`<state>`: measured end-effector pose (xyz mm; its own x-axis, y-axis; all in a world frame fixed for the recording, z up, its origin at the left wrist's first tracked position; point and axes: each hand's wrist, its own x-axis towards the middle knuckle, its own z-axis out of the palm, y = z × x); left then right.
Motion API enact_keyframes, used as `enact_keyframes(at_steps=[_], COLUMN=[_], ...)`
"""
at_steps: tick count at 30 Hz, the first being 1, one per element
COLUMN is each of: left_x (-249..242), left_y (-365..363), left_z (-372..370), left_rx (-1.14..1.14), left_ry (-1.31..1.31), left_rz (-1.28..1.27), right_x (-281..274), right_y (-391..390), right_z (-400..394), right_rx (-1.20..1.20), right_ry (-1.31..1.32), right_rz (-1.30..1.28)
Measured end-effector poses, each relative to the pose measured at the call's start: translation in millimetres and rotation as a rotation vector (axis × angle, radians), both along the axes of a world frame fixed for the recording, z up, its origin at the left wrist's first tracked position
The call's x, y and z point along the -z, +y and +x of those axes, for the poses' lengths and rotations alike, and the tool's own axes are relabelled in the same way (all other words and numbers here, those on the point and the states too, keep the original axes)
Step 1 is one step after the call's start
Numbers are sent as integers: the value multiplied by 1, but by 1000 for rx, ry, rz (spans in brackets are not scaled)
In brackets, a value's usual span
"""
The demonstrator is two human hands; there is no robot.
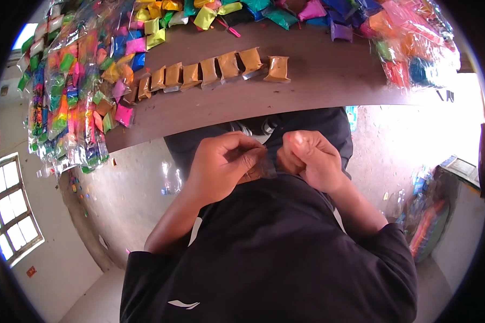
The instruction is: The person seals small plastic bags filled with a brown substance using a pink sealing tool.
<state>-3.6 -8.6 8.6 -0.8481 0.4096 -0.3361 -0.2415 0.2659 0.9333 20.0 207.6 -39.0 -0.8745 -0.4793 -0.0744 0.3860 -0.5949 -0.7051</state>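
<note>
My left hand (218,164) is held in front of my body, below the table edge, with thumb and fingers pinched together. It grips a small clear plastic packet (260,171), which looks brownish under the fingers. Close by on the right, my right hand (315,156) is closed with its fingers curled and thumb on top. Whether it holds part of the packet is hidden. On the table (328,72) beyond my hands lies a row of several brown wrapped packets (209,71), with one brown packet (278,69) a little apart at the right end.
Colourful small packets in clear bags (70,91) heap up at the table's left side and hang over its edge. More bagged packets (415,43) lie at the right. Yellow and green packets (205,18) line the back. A window (13,207) is at far left.
</note>
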Motion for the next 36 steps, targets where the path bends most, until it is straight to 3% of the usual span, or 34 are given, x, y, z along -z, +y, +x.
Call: enact_keyframes(at_steps=[1, 2, 4, 7, 12, 14, 21, 23, 27, 29, 36], left_x=[-1, -1, 0, 4, 4, 6, -1, 3, -2, 0, 4], left_y=[1, 1, 0, 0, -1, -4, -1, 1, 0, 4, 11], left_z=[1, 1, 2, 2, 3, 3, 2, 3, 4, 5, 7], left_rx=[-51, -106, -120, -118, -106, -94, -89, -98, -113, -66, -41], left_ry=[-101, -200, -166, -118, -95, -217, -199, -82, -212, 83, 390], left_rz=[87, 173, 180, 193, 216, 364, 328, 242, 301, 149, 65], right_x=[-1, -5, -16, -15, -21, -21, -22, -22, -20, -19, -17], right_y=[3, 1, -4, 1, 2, 2, 4, 3, 1, 0, -12], right_z=[1, 1, 4, 5, 5, 5, 5, 5, 4, 4, 7], right_rx=[-26, -31, 59, 27, 15, 14, 7, 8, 32, 33, 40], right_ry=[3, 6, 48, 167, 258, 281, 328, 333, 354, 358, 280], right_rz=[182, 182, 468, 566, 677, 706, 754, 759, 777, 787, 680])
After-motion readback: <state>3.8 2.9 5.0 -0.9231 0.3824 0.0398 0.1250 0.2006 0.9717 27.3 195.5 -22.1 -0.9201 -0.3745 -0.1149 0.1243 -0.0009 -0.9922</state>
